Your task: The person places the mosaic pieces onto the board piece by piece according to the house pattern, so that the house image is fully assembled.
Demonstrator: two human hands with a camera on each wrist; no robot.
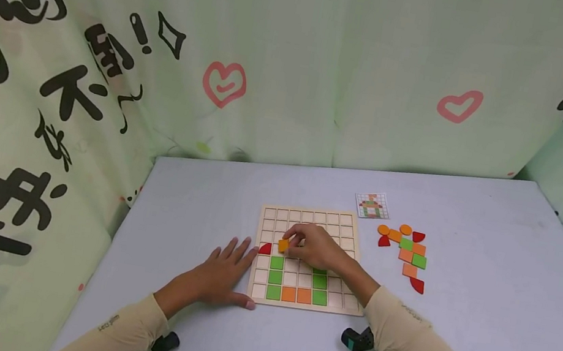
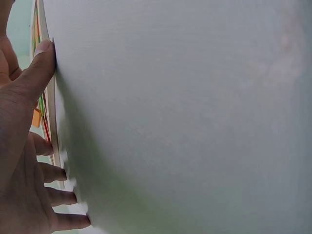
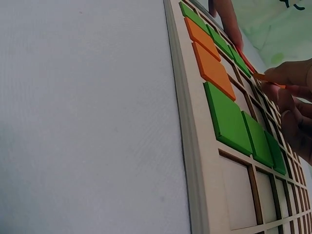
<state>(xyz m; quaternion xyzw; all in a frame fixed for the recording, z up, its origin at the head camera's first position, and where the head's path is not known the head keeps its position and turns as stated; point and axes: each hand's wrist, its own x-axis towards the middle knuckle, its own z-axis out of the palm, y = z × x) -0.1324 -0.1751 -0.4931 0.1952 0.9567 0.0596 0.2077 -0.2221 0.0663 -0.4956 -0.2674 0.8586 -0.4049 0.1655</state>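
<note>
A wooden grid board point(image 1: 295, 307) lies on the table, with green square tiles point(image 1: 275, 277) in two columns and two orange square tiles point(image 1: 296, 295) between them in the bottom row. One red quarter-round tile point(image 1: 265, 248) sits at the board's left side. My right hand point(image 1: 317, 246) pinches an orange square tile point(image 1: 283, 246) between thumb and fingers, tilted over the cell beside the red tile. My left hand point(image 1: 222, 274) is spread at the board's left edge, fingers straight, thumb near the lower left corner; in the left wrist view its thumb point(image 2: 41, 66) lies along the board's side.
Right of the board lie loose tiles: orange rounds point(image 1: 405, 229), red quarter-rounds point(image 1: 416, 285), orange and green squares point(image 1: 418, 261). A small pattern card point(image 1: 372, 206) with a coloured figure lies behind the board's right corner. Printed curtains point(image 1: 343, 74) surround the table.
</note>
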